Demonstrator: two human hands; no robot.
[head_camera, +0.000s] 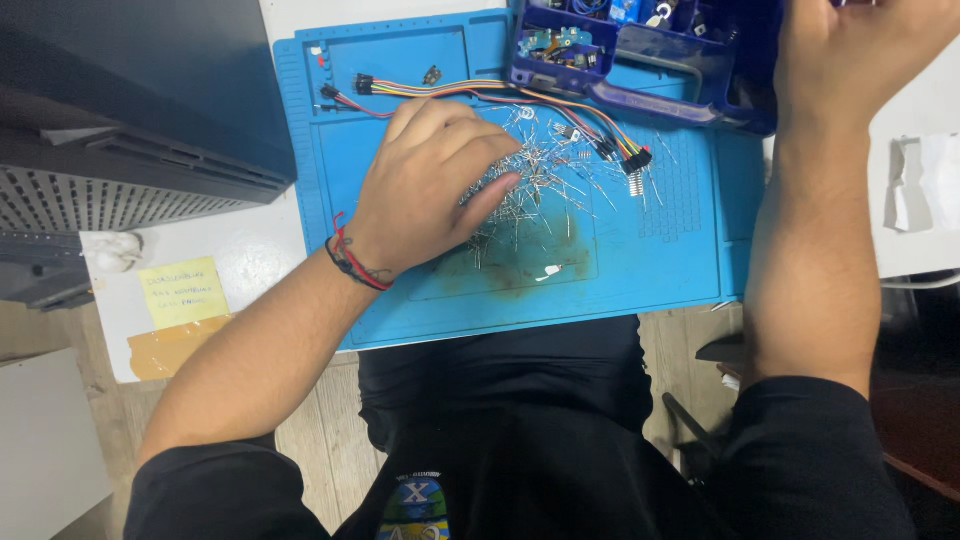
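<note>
The left hand (430, 185) lies palm down on a blue mat (660, 250), its fingers (490, 160) bent and drawn close together, their tips pressed into a loose heap of small wire-legged parts (545, 175). Whether any part is pinched between the tips cannot be told, since the hand hides its own underside. The heap starts right under the fingertips and spreads away from them, toward the middle of the mat, with stray parts scattered on all sides. Just beyond the heap, past the fingertips, a band of coloured jumper wires (480, 92) runs across the mat and ends in black plugs near the heap's far edge. A dark scorched stain (520, 265) marks the mat just beside the heel of the hand. Red and black cords (350, 262) circle the left wrist. The right hand (850, 50) is well apart from the heap, at the top edge of the view, resting on a dark blue parts box (650, 60) with open compartments; its fingers are cut off by the frame, so their state cannot be told. The mat sits on a white worktop (260, 250), where a yellow note (182, 290) lies near a dark machine (120, 130).
</note>
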